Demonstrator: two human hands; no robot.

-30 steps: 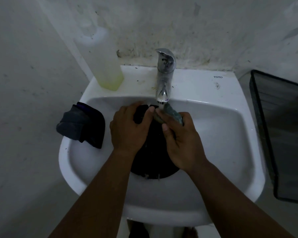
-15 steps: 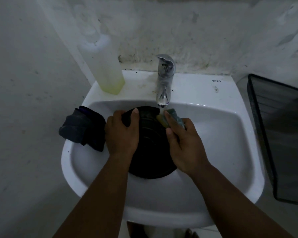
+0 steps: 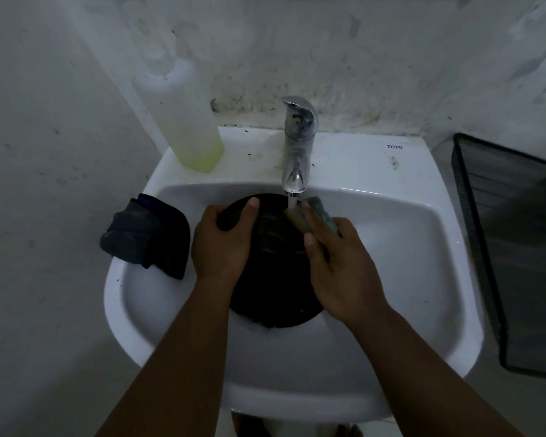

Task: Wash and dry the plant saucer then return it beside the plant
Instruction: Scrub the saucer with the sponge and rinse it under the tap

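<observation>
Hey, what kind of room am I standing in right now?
Most likely a small bathroom or washroom. You face a white wall-mounted ceramic basin with a chrome tap running, a soap bottle on its ledge, and stained plaster walls close around it.

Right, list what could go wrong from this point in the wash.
The wet black saucer, gripped only at its rim by the left hand, could slip into the sink. Water from the tap may splash off it onto the dark cloth draped over the sink's edge, probably needed for drying.
</observation>
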